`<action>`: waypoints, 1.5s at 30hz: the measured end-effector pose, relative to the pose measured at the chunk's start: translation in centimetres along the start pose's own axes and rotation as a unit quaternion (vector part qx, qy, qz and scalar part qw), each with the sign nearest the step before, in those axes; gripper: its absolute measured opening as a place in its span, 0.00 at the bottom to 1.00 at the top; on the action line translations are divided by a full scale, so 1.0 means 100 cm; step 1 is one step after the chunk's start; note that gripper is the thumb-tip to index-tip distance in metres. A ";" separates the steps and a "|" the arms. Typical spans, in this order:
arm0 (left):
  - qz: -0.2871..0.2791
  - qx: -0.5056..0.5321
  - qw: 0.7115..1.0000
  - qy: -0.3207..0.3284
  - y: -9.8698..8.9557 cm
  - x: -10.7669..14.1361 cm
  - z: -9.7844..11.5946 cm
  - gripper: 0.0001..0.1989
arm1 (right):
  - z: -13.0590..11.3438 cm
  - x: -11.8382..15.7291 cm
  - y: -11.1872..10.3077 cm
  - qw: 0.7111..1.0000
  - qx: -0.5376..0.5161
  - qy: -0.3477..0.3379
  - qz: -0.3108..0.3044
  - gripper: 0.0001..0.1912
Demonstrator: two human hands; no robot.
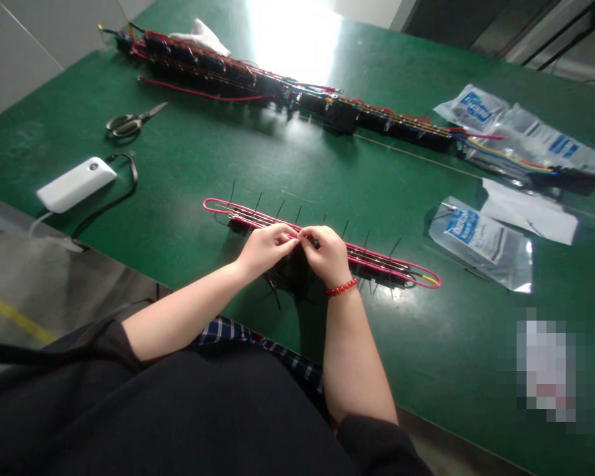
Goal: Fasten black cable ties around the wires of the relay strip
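Note:
A long, narrow wired assembly (379,259) lies on the green table, with a red wire looped along its length and around both ends. Several thin black cable ties (346,229) stick up from it. Over its middle, my left hand (266,250) is closed in a pinch. My right hand (326,251), with a red beaded bracelet at the wrist, pinches right beside it, the fingertips of both hands meeting. Whatever is between the fingers is hidden and too small to name. More black tie ends (276,297) show below my hands, at the near side of the assembly.
A longer wired assembly (391,125) stretches across the back of the green table (198,152). Scissors (129,124) and a white box with a cable (77,184) are at left. Clear printed bags (480,241) and white paper (530,210) lie at right, near a blurred-out patch.

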State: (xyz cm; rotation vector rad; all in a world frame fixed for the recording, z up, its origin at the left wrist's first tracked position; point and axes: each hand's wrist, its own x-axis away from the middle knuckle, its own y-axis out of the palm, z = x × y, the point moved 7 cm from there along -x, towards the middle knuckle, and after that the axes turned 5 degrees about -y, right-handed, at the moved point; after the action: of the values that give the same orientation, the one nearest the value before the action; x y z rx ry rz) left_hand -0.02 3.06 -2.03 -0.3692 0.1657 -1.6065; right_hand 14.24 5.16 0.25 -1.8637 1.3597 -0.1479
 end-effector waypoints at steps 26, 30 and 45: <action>0.070 -0.379 0.888 0.251 -0.006 0.007 0.027 0.11 | 0.003 0.000 0.000 1.000 -0.020 0.020 0.003 0.05; 0.060 -0.384 0.860 0.331 -0.015 0.004 0.024 0.09 | 0.003 0.000 0.000 1.000 -0.011 0.020 0.001 0.05; 0.092 -0.372 0.848 0.366 -0.027 0.003 0.006 0.08 | 0.005 0.001 0.001 1.000 0.003 0.017 0.006 0.05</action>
State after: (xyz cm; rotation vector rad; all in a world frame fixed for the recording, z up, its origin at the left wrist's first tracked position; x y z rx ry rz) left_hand -2.36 3.01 -0.51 -0.2887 1.3977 -1.3631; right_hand 14.46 5.33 -0.13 -1.8565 1.3909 -0.1769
